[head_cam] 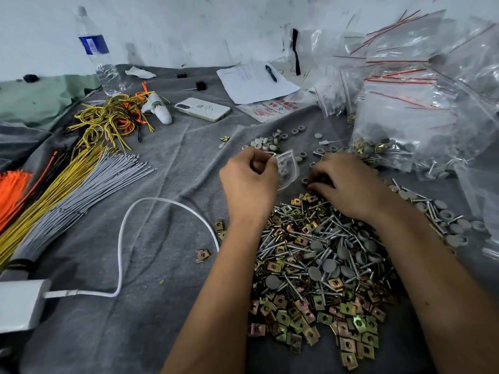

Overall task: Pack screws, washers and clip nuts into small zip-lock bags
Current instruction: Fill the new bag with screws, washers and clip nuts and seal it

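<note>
Surface: grey cloth (pixel 172 163) spread over the worktop, running back to a scuffed white wall; we see everything from the head camera, looking down and forward.

Bag in hand: our left hand (pixel 249 179) has its fingers curled round a small clear zip-lock bag (pixel 288 168), pinching it near the mouth; the bag hangs to the right of the fist, towards the other hand. Whether the mouth is held open we cannot tell.

Picking hand: our right hand (pixel 343 182) lies palm down at the far end of the heap, fingers bent onto the loose parts; if they pinch a piece, it is hidden beneath them.

Heap: brass-coloured square clip nuts (pixel 351 344), silver long-shank screws (pixel 272 247) and round grey plastic washers (pixel 314 273) lie mixed between our forearms, spreading toward the near edge.

Key relation: the bag sits just left of the right fingertips, near but apart, so we judge the next carry to be a short sideways move leftward into the mouth. The right hand is the nearer one to the parts.

Screw axis: the screws point every way; a long one would likely need turning end-on to the bag.

Far right corner: big clear plastic bags with red seal strips (pixel 405 85) are piled, some holding parts.
</note>
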Action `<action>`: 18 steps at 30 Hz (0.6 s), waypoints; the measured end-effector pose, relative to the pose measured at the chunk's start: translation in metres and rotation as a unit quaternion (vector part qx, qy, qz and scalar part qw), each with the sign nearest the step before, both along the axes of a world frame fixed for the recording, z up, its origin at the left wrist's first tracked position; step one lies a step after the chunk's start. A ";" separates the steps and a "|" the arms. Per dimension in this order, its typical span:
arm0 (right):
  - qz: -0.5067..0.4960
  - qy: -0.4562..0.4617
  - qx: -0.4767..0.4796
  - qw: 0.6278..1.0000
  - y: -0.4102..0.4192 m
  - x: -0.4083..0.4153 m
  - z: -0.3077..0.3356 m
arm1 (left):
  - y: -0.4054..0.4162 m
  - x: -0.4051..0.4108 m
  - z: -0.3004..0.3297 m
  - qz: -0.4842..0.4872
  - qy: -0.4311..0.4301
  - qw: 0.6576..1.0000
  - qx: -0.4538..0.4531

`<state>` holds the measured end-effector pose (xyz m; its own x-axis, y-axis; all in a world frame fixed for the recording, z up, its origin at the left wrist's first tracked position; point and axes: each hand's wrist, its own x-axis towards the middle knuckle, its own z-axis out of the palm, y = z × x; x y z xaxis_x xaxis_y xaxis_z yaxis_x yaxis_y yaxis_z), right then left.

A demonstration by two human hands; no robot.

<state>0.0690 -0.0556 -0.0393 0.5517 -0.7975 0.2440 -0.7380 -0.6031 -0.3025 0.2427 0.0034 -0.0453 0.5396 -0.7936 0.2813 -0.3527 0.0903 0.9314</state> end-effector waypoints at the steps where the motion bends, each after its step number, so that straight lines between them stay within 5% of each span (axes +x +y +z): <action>1: 0.003 -0.026 -0.003 1.000 0.000 -0.001 0.000 | 0.000 0.000 0.000 0.000 0.000 1.000 -0.002; 7: 0.037 -0.340 0.008 0.940 0.013 -0.002 0.013 | 0.002 -0.003 0.002 -0.010 -0.007 1.000 -0.008; 18: 0.104 -0.267 -0.001 0.958 0.021 0.013 0.013 | 0.002 -0.005 0.003 -0.018 -0.031 0.999 -0.016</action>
